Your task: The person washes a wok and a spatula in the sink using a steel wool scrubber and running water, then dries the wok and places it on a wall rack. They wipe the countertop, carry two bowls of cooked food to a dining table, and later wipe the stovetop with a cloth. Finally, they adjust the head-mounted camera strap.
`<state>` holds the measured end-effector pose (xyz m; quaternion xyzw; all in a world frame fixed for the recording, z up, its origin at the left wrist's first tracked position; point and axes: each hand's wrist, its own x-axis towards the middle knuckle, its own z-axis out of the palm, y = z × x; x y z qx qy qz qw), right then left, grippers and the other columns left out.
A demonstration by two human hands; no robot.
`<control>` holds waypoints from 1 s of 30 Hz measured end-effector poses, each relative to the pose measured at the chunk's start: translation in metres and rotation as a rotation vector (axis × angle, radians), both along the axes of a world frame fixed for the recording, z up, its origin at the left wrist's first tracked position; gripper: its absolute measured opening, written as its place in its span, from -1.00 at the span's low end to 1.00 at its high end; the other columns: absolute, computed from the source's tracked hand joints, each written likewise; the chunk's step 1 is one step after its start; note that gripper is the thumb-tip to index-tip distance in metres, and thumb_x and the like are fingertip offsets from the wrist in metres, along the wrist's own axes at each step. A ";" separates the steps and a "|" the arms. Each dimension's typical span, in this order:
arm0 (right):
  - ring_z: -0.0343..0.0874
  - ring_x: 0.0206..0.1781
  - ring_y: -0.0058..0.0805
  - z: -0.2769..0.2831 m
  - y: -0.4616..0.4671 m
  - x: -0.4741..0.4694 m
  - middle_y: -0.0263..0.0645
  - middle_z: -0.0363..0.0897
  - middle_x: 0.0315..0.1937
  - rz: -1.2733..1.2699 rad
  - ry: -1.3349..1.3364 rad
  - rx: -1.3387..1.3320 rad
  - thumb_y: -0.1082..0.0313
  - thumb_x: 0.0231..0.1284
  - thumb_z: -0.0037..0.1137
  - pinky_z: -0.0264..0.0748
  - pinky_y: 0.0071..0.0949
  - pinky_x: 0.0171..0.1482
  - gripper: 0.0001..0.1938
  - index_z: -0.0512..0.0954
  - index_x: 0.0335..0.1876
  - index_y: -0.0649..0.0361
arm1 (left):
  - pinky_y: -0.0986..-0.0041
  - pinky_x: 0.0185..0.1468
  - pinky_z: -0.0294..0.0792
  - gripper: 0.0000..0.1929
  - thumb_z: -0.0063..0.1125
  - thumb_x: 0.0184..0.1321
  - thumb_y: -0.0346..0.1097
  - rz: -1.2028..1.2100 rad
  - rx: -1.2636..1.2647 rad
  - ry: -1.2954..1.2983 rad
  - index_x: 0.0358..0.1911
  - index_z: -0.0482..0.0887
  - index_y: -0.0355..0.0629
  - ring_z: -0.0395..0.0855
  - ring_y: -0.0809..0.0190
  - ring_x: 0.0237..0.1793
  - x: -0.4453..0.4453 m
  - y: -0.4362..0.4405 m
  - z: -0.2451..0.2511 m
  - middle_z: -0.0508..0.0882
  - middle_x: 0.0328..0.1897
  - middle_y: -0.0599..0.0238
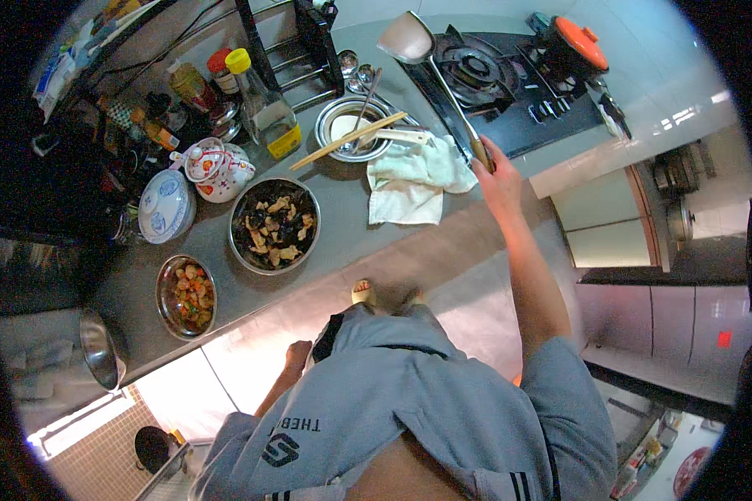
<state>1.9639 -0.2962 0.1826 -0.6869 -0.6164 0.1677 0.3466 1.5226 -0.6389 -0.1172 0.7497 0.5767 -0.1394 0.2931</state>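
My right hand [498,178] grips the wooden handle of a wok spatula [454,100], its broad metal blade raised beside the gas stove. Low at my side by the counter's front edge hangs my left hand [297,354]; its fingers are too indistinct to read. A white cloth [413,178] lies on the counter near my right hand. Behind the cloth, a metal bowl [319,134] holds utensils, and a pair of chopsticks [351,139] rests across its rim. Further left stand a steel bowl of meat and dark fungus [274,225] and a smaller steel bowl of diced food [191,297].
A gas burner [476,69] sits bare beside an orange-lidded pot [579,47]. Along the back left are a yellow-capped bottle [263,113], a patterned teapot [222,172] and a lidded blue-and-white bowl [167,206]. A metal basin [103,351] stands at the far left.
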 end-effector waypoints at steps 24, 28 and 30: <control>0.56 -0.14 -0.06 -0.074 0.125 -0.003 -0.06 0.57 -0.18 0.311 -0.089 0.080 0.21 0.11 0.06 0.48 -0.18 -0.12 -0.55 0.44 0.16 0.09 | 0.38 -0.11 0.41 -0.64 -0.20 0.28 -0.20 1.020 0.042 -0.726 -0.21 0.67 -0.28 0.62 0.22 -0.22 0.123 -0.116 -0.096 0.71 -0.28 0.15; 0.56 -0.13 -0.05 -0.077 0.137 -0.008 -0.06 0.56 -0.16 0.304 -0.207 0.026 0.20 0.10 0.05 0.49 -0.14 -0.10 -0.56 0.45 0.14 0.08 | 0.38 -0.13 0.41 -0.66 -0.15 0.28 -0.18 1.093 -0.028 -0.600 -0.23 0.67 -0.26 0.64 0.18 -0.24 0.130 -0.114 -0.102 0.70 -0.30 0.10; 0.58 -0.17 -0.05 -0.079 0.143 -0.011 -0.05 0.59 -0.22 0.318 -0.240 0.006 0.21 0.09 0.06 0.51 -0.14 -0.14 -0.59 0.47 0.10 0.08 | 0.38 -0.14 0.41 -0.67 -0.11 0.28 -0.16 1.173 -0.074 -0.518 -0.24 0.68 -0.25 0.64 0.15 -0.25 0.134 -0.118 -0.107 0.70 -0.31 0.07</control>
